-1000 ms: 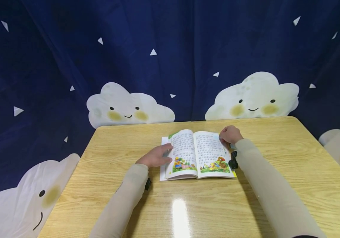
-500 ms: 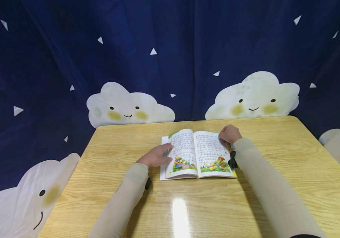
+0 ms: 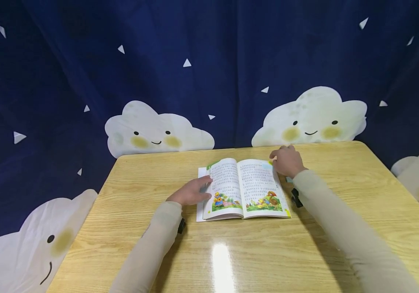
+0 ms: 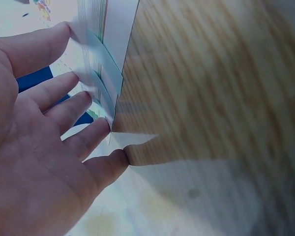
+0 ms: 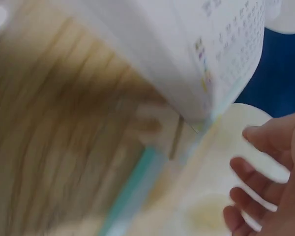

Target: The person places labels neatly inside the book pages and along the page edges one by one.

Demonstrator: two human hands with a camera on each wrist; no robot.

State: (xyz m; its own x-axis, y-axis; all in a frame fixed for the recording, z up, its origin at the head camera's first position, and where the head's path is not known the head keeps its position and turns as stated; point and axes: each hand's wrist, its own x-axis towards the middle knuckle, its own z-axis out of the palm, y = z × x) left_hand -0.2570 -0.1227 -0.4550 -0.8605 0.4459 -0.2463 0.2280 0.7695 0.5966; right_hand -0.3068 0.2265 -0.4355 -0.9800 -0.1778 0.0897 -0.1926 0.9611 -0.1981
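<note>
An open book (image 3: pixel 258 179) with printed text and coloured animal pictures along the bottom lies on the wooden table. My left hand (image 3: pixel 191 192) is at its left edge, fingers extended. In the left wrist view the fingertips touch the page edges, where pale blue strips (image 4: pixel 108 61) stick out. My right hand (image 3: pixel 288 160) is by the upper right corner. The right wrist view shows its fingers (image 5: pixel 255 177) loosely bent, holding nothing and apart from the pages. A blurred strip with a teal edge (image 5: pixel 130 191) shows beside the book there.
The wooden table (image 3: pixel 150 175) extends around the book on all sides. Behind it hangs a dark blue curtain (image 3: pixel 224 73) with white triangles and smiling clouds (image 3: pixel 312 118). A bright light reflection lies on the table in front of the book.
My right hand has let go at the book's right edge and moved slightly right and away, its fingers loosening. The left hand and the open book stay in place.
</note>
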